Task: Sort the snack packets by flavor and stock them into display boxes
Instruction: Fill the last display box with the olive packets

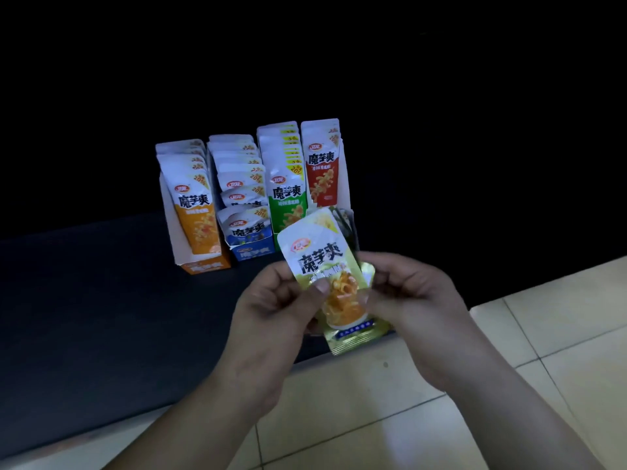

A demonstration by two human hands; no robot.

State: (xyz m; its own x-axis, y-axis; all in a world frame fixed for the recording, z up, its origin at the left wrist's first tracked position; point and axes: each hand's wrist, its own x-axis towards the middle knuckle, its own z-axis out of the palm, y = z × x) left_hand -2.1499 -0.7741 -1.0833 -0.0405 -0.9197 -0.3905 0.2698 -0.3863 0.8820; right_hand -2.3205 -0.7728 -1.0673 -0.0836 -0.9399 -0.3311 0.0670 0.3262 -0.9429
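Fingers (319, 289) of left hand (271, 310) pinch yellow-green packet (322, 262) in air above bench (101, 300) front edge; right hand (417, 300) fingers curl on its right side, gold packet (353, 337) behind it
Orange box (203, 266), blue box (252, 254), green packets (288, 205), red packets (322, 178): stocked, upright, side by side
Judged nearly done; held packets left, their box unclear
Open bench left of boxes; tiled floor (509, 334) right

Dim, black background, soft blur, wide-angle warp
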